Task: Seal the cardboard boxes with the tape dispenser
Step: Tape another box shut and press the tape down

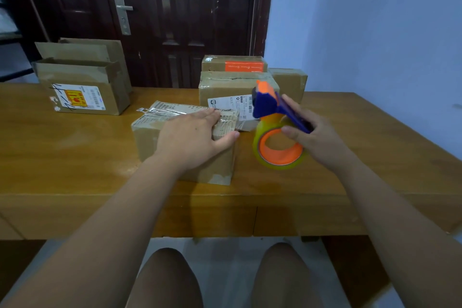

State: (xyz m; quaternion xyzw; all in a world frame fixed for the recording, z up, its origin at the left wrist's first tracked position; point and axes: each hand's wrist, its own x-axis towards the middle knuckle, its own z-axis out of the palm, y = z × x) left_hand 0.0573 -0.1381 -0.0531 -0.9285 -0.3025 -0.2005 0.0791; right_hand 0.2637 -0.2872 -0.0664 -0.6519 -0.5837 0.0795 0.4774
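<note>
A small closed cardboard box with shiny tape across its top sits on the wooden table, just in front of me. My left hand lies flat on the box's top and right edge, thumb hooked over its right side. My right hand grips the blue handle of a tape dispenser, held in the air to the right of the box. The dispenser has an orange head and carries a yellowish tape roll on an orange core.
Behind the small box stands a larger taped box with a white label, and two more boxes behind it. At the back left are open boxes with raised flaps. A dark door and a blue wall lie beyond.
</note>
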